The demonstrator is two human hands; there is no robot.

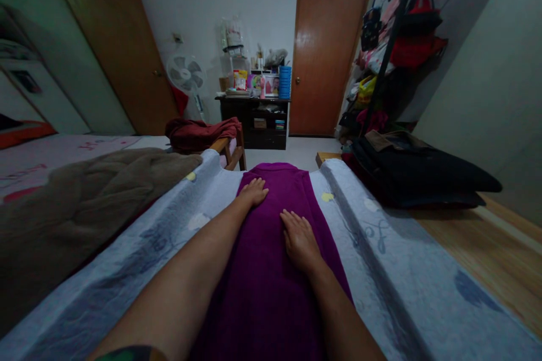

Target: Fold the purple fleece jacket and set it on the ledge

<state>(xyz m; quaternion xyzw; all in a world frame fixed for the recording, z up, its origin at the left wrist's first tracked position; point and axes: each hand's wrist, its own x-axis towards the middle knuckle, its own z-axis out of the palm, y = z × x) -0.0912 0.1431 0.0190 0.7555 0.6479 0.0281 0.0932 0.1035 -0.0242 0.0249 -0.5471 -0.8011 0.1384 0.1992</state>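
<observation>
A purple garment (275, 287) lies as a long, smooth strip on the pale blue patterned bedding (381, 271), running away from me. Near its far left edge, my left hand (254, 192) rests flat on the cloth with the arm stretched out. My right hand (300, 238) lies on the garment a little closer to me, palm down, fingers extended. Neither hand grips anything. The near end of the garment runs out of the picture at the bottom, so its full shape is hidden.
A stack of folded dark clothes (419, 169) sits on the right, beside a wooden surface (486, 231). To the left are a brown blanket (101, 186) and a dark red cloth (203, 134). Farther off stand a fan (185, 72), a dark cabinet (254, 132) and a door (324, 62).
</observation>
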